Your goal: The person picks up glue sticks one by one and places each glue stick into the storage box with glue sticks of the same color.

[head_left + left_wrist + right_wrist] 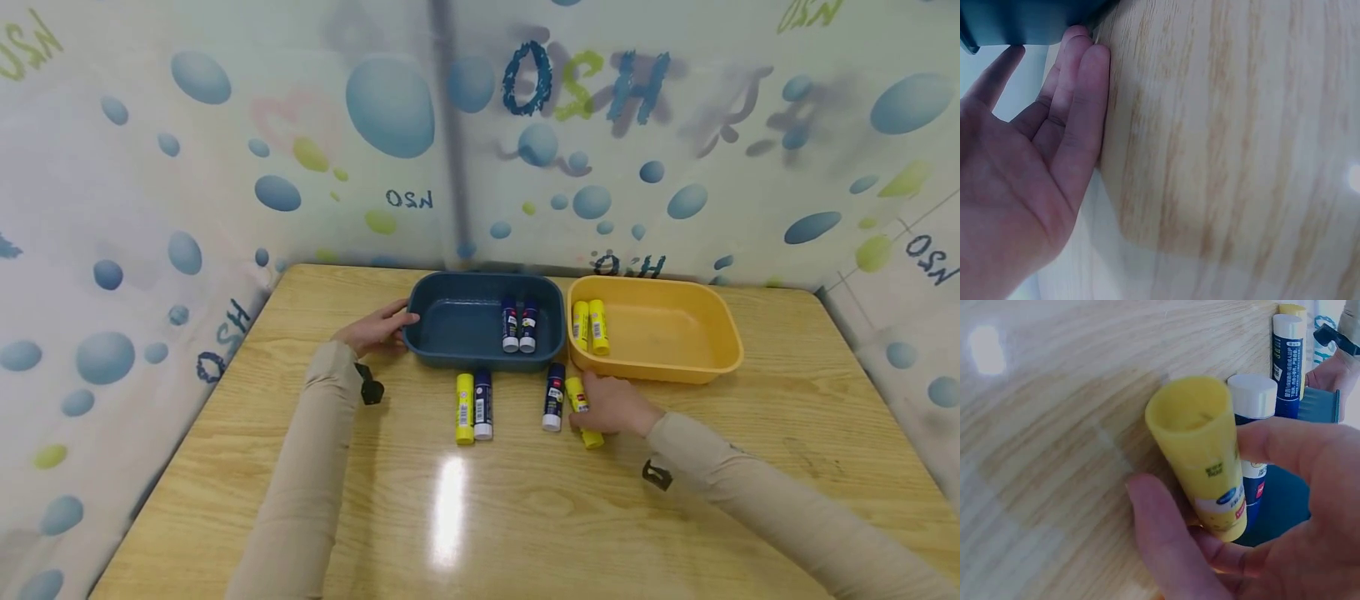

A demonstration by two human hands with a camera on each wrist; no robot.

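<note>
Right hand [618, 403], fingers curled round smooth cylindrical yellow stick [1210, 465], left hand [375, 327], fingers extended, touching round-cornered blue tray [459, 360] at left, wood-grained table [540, 517].

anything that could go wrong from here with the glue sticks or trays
The right hand has its fingers around a yellow glue stick; the neighbouring blue glue stick lies close enough that it might get bumped and roll.
If lifted low, the yellow stick could catch the orange tray's front wall.
The left hand touches the blue tray, so a push might shift it.
</note>
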